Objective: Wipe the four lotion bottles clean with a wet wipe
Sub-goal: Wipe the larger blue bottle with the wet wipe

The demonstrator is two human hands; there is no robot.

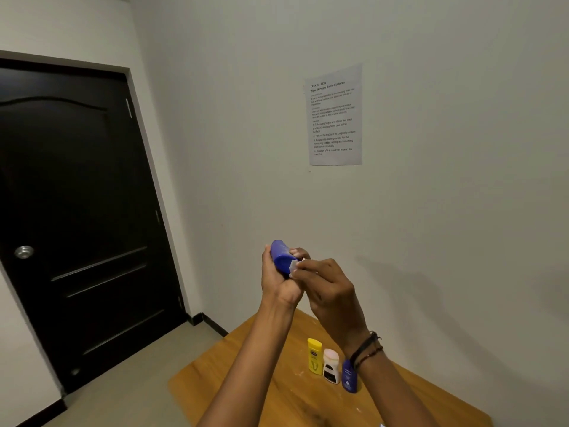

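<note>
My left hand (277, 283) grips a blue lotion bottle (280, 255), held up in front of the wall with its base tilted toward me. My right hand (326, 286) pinches a small white wet wipe (294, 268) against the bottle's lower right edge. Three more bottles stand upright in a row on the wooden table (246, 380): a yellow bottle (314, 355), a white bottle with a dark label (331, 366) and a small blue bottle (349, 377), partly hidden behind my right wrist.
A dark door (77, 217) fills the left of the room. A printed task sheet (335, 117) hangs on the white wall. The table's left corner meets tiled floor (129, 392).
</note>
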